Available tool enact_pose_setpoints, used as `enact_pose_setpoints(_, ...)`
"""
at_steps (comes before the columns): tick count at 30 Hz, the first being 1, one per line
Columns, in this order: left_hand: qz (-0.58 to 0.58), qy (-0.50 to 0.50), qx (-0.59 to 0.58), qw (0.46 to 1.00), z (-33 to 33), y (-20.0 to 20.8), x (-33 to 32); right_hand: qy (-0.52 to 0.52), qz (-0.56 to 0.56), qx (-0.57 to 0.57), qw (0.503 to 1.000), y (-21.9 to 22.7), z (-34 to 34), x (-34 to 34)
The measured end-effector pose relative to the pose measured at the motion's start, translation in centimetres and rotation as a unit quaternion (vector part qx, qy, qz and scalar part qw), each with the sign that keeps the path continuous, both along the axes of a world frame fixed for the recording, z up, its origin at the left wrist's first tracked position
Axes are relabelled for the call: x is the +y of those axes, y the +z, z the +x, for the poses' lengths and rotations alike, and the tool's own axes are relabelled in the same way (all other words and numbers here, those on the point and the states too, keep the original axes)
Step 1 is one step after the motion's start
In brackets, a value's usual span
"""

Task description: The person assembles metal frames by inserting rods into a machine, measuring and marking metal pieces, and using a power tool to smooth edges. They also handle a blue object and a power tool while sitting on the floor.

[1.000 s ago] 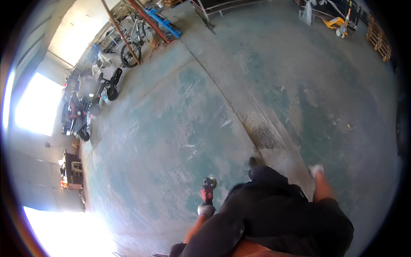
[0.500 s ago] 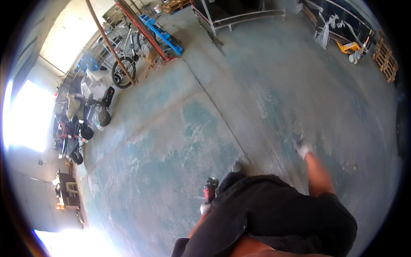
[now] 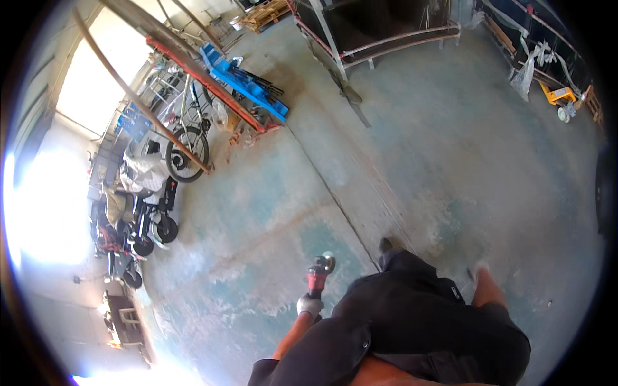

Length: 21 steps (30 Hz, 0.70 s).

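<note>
In the lower middle, my left hand [image 3: 309,305], in a pale glove, is wrapped round the body of a red and black angle grinder [image 3: 317,276]. Its round metal head points forward, away from me, above the floor. My right hand [image 3: 481,266] hangs low on the right, also pale-gloved. It is smeared by motion and partly behind my dark clothing, so its fingers do not show clearly. A small dark shape beside it is too blurred to name.
Ahead stretches a worn grey-green floor [image 3: 257,225] with a long crack. On the left stand scooters [image 3: 151,225], a bicycle [image 3: 187,154] and a slanted red post [image 3: 206,83] beside a blue rack [image 3: 244,83]. Far ahead is a dark metal-framed structure [image 3: 386,29]; a yellow pallet jack [image 3: 557,94] stands far right.
My view has shifted forward across the floor, and the far things sit lower and nearer. The left hand with the grinder shows more fully; the right hand has swung back toward my body.
</note>
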<state>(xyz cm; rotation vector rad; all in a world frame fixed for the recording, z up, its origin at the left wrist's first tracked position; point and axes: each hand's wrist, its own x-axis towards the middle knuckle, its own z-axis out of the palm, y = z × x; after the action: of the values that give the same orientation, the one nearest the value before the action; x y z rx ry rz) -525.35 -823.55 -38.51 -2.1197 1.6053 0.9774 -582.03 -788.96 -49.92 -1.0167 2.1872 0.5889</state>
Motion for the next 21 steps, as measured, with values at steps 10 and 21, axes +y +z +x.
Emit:
enact_pose_setpoints(10, -0.036, 0.025, 0.134, 0.99, -17.7, -2.0, -25.5, -0.063, -0.374, -0.051, 0.924, 17.9, -15.0, -59.1)
enact_pose_setpoints(21, -0.039, -0.082, 0.069, 0.993, -34.3, 3.4, -61.7, 0.169, -0.2, -0.047, 0.964, 3.5, -26.9, -69.1)
